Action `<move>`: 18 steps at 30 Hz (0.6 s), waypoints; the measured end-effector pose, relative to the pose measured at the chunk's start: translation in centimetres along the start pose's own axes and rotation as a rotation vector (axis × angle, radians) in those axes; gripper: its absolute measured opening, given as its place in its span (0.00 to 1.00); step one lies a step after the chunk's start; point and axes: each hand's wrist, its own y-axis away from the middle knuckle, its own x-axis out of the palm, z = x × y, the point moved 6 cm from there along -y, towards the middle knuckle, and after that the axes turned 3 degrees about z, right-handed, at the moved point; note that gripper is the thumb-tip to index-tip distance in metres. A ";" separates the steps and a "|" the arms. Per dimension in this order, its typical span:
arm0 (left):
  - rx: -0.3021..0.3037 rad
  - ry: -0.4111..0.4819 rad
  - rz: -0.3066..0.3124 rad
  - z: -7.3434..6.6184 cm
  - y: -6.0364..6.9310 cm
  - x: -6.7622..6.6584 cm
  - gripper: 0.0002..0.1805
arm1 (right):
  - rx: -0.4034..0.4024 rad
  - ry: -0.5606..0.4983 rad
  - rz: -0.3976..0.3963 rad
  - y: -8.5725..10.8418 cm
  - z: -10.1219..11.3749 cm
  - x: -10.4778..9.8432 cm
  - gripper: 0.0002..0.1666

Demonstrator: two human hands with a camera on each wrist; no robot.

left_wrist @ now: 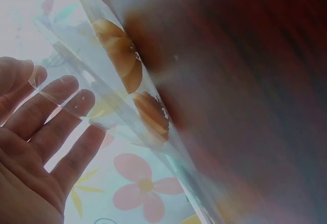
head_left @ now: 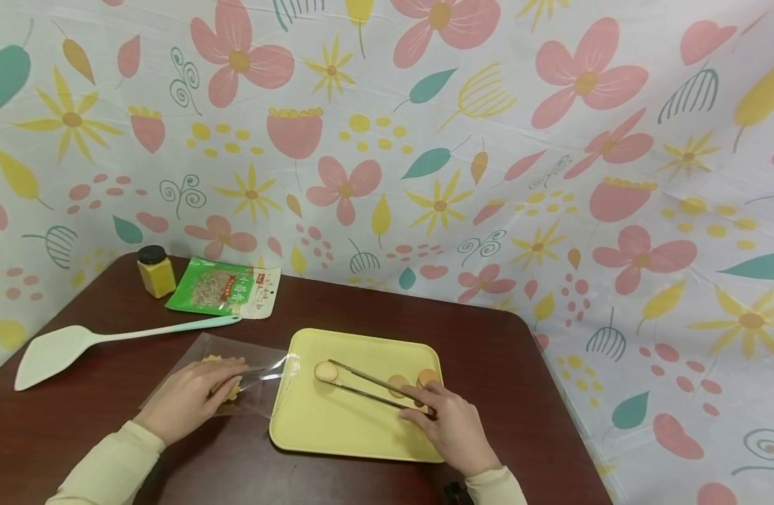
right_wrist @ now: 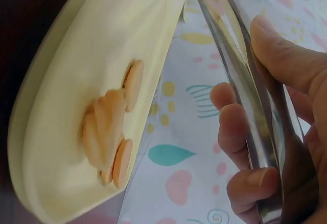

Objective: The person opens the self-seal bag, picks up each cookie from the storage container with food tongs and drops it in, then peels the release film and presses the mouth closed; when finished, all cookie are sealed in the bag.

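Observation:
My left hand (head_left: 194, 393) is at a clear plastic bag (head_left: 261, 407), its thumb and forefinger pinching the bag's thin edge (left_wrist: 59, 104) while the other fingers spread along it. Several round golden biscuits (left_wrist: 120, 52) lie inside the bag. With my right hand (head_left: 453, 424) I grip metal tongs (right_wrist: 288, 178), fingers wrapped around both arms. Between the tongs' tips is one round biscuit (head_left: 326, 372), above the left part of a yellow tray (head_left: 349, 438). Other biscuits (right_wrist: 104, 127) lie on the tray's right side, partly hidden by my right hand in the head view.
A white spatula (head_left: 59, 354) with a pale green handle end lies at the left. Behind it are a yellow jar with a black lid (head_left: 156, 272) and a green food packet (head_left: 219, 287). A flowered cloth (head_left: 387, 175) borders the dark table (head_left: 500, 386).

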 end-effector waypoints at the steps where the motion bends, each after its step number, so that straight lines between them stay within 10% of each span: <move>1: -0.004 0.000 0.005 0.0 0.0 0.0 0.15 | -0.005 0.002 0.002 -0.1 0.1 0.1 0.22; 18: 0.021 -0.005 -0.027 0.1 0.0 0.0 0.15 | -0.060 -0.017 0.007 -0.6 1.4 0.9 0.22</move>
